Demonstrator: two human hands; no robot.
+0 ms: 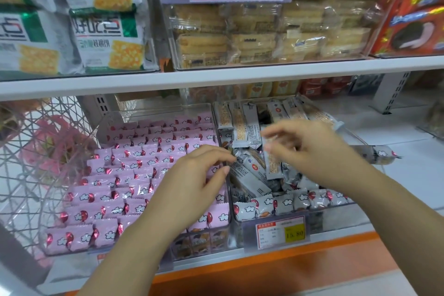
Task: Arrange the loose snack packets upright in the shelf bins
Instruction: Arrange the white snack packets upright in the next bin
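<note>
On my feed the pink packets point(134, 170) at 9 o'clock stand in tidy rows, so that bin looks done. The grey packets point(254, 170) at 3 o'clock lie jumbled mid-bin, with only the front row upright. My left hand point(192, 182) hovers loosely curled, thumb and forefinger apart. My right hand point(310, 149) is blurred, so I cannot tell its grip.

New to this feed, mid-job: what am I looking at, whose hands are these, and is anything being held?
There is no machine here. A person works bare-handed, and the single picture comes from a camera worn on their head, looking forward and down. The left hand and right hand reach over two clear bins on the lower shelf. The left bin holds pink packets in tidy upright rows. The right bin holds grey packets, jumbled in the middle. The right hand is blurred, and neither hand shows a clear grip.
</note>
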